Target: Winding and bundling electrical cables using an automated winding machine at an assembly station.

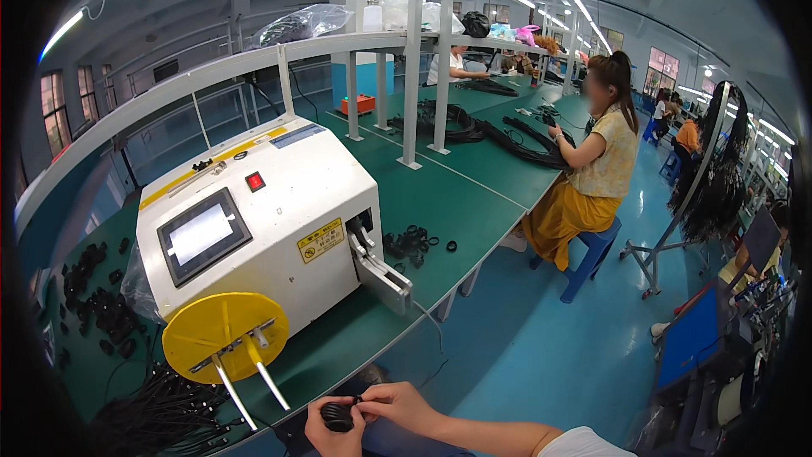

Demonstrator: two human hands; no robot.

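Note:
At the lower edge, just off the near side of the green table, my two hands meet around a small coil of black cable (pixel 337 417). My left hand (pixel 320 437) is closed around the coil from the left and below. My right hand (pixel 399 406) pinches at its upper right side, by a short dark piece too small to make out. Above them, two pale prongs stick out from a yellow disc (pixel 193 337) on the front of a white machine (pixel 317 173). A thin cable end (pixel 440 364) hangs over the table edge.
Black cables (pixel 165 402) and small black parts (pixel 101 296) cover the table's left. More black rings (pixel 410 244) lie right of the machine, near its jutting metal arm (pixel 381 275). A co-worker (pixel 605 140) sits farther along on a blue stool (pixel 584 258). Metal posts (pixel 412 76) rise behind.

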